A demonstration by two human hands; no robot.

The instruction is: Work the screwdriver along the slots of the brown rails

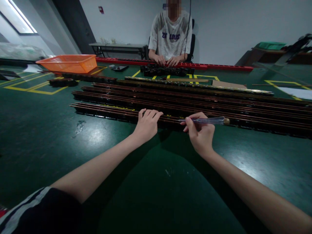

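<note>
Several long dark rails with copper-coloured strips lie side by side across the green table; the nearest rail runs left to right in front of me. My left hand rests on top of this rail with its fingers curled over the near edge. My right hand pinches a clear-handled screwdriver like a pen. The tool lies almost level, its brass cap to the right and its tip pointing left onto the same rail, just right of my left hand.
An orange plastic basket stands at the far left. A long red rail lies along the far side, where a seated person has both hands on black parts. Yellow tape lines mark the table.
</note>
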